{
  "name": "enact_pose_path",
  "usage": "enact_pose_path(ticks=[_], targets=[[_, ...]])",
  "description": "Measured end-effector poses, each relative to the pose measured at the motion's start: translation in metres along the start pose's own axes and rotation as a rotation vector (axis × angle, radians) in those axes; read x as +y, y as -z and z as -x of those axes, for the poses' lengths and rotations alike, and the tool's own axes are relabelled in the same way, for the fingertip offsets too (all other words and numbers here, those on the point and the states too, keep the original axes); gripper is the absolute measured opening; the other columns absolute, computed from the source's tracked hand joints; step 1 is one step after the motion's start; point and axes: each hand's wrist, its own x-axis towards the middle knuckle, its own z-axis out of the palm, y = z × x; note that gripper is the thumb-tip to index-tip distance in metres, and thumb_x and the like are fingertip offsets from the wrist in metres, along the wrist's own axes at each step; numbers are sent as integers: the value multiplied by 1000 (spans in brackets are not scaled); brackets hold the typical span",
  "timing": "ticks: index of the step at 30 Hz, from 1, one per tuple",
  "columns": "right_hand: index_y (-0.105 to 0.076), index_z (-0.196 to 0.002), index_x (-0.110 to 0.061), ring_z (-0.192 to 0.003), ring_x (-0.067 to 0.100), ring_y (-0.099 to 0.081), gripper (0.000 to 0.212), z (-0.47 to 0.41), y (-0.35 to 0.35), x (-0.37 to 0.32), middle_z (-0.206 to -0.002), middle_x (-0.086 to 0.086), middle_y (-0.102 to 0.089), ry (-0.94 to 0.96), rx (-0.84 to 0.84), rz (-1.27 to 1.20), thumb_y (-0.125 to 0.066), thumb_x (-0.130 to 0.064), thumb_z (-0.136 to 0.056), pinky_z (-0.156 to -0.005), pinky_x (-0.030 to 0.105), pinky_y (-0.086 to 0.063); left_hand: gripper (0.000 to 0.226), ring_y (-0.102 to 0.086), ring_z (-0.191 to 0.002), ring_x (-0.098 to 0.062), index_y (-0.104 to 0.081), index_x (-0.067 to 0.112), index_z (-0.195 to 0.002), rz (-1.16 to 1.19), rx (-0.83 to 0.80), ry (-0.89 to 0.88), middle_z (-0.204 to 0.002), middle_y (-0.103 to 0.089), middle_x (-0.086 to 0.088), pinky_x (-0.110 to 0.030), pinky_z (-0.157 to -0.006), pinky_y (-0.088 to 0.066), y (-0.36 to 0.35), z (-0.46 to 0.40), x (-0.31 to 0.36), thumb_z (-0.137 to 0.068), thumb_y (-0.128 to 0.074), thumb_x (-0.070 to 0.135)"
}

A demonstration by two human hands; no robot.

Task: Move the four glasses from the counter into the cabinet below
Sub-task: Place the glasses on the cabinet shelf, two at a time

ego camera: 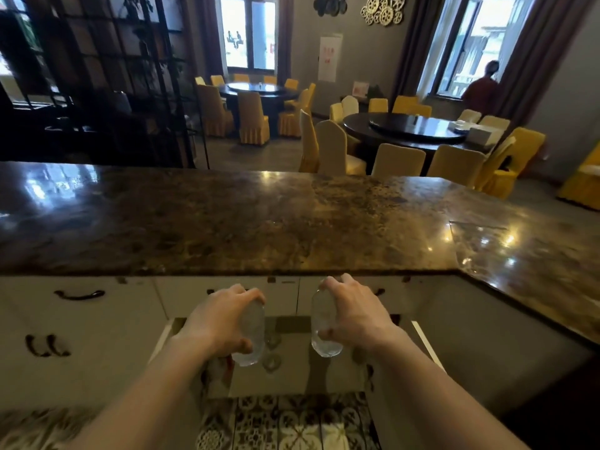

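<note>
- The fingers (pixel 337 285) of the right hand (pixel 352 315) are curled from above around a clear glass (pixel 323 332); those of the left hand (pixel 216 319) are closed likewise around a second glass (pixel 253 336).
- Each glass is gripped along its side, seemingly so both can be lowered together.
- Both glasses are held below the counter (pixel 227 219) edge, over the open cabinet (pixel 292 362).
- Faint glass shapes seem to be visible inside already; their number cannot be told.
</note>
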Motion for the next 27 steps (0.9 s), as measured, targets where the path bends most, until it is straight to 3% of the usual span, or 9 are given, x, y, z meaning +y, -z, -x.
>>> enact_pose_path(ticks=[8,13,27], targets=[[-46,-133,-29,-107,22,-55,78,19,-35,23,-118,-1,-47,0,-51,-53,-86,-42,-67,-85,38,-57,84,-49,-116,-9,-41,52,-127,66,30,53,-127,-50,18,-30,-90,-50,-47,16,23,-59,-89,44],[-43,-137,-29,-112,22,-53,80,17,-79,56,-125,0,-46,19,-80,-90,-84,-39,-70,-85,34,-55,85,-46,-117,-9,-40,52,-130,87,17,120,-131,-48,18,-27,-86,-48,-98,12,40,-61,-88,43],[-33,-137,-33,-117,26,-50,73,-36,-287,137,-128,0,-40,12,-198,-68,-77,-36,-79,-86,38,-54,80,-41,-128,-17,-34,46,-138,229,-47,248,-142,-35,14,-36,-101,-46,-315,-21,26,-73,-81,40]])
